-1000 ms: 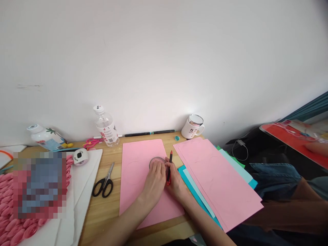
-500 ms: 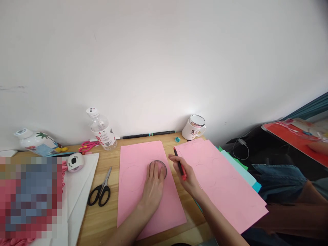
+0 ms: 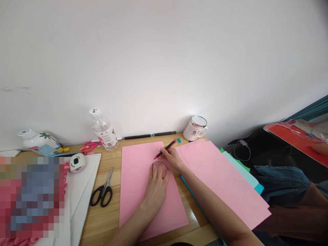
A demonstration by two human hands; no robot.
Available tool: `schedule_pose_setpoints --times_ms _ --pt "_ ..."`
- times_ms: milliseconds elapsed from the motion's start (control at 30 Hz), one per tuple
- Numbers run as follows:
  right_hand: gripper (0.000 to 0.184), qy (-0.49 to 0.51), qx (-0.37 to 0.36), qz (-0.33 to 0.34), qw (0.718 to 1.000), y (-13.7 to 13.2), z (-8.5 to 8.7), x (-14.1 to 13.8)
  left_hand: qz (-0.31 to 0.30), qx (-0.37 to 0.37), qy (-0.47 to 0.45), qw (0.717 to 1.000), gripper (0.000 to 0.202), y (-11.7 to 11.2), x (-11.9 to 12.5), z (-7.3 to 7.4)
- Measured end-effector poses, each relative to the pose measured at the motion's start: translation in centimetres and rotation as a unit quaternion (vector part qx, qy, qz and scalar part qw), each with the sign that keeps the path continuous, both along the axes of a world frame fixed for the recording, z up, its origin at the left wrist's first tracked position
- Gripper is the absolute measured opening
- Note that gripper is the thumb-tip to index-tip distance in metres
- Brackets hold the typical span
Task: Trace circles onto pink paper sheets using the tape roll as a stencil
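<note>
A pink sheet of paper (image 3: 130, 208) with a faint circle drawn on its left half lies in front of me. My left hand (image 3: 156, 184) bends its fingers over a small round, dark-rimmed disc (image 3: 161, 163) and presses it to the sheet. Much of the disc is hidden under the fingers. A red and black pen (image 3: 166, 149) is pinched in my right hand (image 3: 173, 159). Its tip points down and left, just above the disc's far rim; I cannot tell whether it touches the paper.
Black-handled scissors (image 3: 104, 191) lie left of the sheet. Behind stand a plastic bottle (image 3: 105, 133) and a white mug (image 3: 195, 128), with black pens (image 3: 151, 135) along the wall. Right are more pink sheets (image 3: 220, 184); left, a white dispenser (image 3: 77, 162) on white sheets.
My right hand has moved left from beside the sheet to the disc. The pen has turned, its tip now low near the disc. My left hand stays on the disc.
</note>
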State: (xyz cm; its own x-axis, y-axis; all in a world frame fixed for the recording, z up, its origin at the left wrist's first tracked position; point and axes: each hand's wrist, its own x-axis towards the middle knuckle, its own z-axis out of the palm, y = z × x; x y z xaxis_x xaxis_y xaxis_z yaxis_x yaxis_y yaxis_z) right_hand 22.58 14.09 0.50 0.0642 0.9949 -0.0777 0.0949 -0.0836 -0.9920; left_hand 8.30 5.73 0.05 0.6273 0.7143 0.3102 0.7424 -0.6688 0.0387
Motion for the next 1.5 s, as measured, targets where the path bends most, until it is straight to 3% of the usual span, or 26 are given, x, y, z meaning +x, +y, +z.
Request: schedule_pose_setpoints --times_ms 233,400,567,867,1067,1267,1500 --pt "0.036 -0.149 -0.003 0.063 0.987 0.7 2.5 -0.9 0.008 -0.011 0.005 1.000 0.047 0.2 0.1 -0.3" --pt "0.031 -0.153 -0.002 0.119 0.981 1.3 1.9 -1.7 0.010 -0.012 0.019 1.000 0.047 0.3 0.1 -0.3" --pt "0.033 -0.248 0.007 0.142 0.958 1.7 2.1 -2.0 0.011 -0.010 0.041 0.999 0.047 0.4 0.0 -0.3" --pt "0.037 -0.283 0.020 0.010 0.959 1.3 2.1 -0.1 -0.007 -0.010 0.067 0.998 0.047 1.0 -0.1 -0.5" --pt "0.037 -0.260 0.003 -0.048 0.964 0.1 1.9 1.6 -0.009 -0.023 0.068 0.997 0.050 1.0 -0.2 0.7" --pt "0.036 -0.210 -0.008 -0.086 0.974 -0.8 1.3 3.0 -0.006 -0.061 0.036 0.997 0.054 1.3 -0.1 1.0" --pt "0.028 -0.177 0.004 -0.082 0.981 -0.1 1.4 1.5 -0.018 -0.048 0.059 0.997 0.057 1.5 -0.3 1.0"
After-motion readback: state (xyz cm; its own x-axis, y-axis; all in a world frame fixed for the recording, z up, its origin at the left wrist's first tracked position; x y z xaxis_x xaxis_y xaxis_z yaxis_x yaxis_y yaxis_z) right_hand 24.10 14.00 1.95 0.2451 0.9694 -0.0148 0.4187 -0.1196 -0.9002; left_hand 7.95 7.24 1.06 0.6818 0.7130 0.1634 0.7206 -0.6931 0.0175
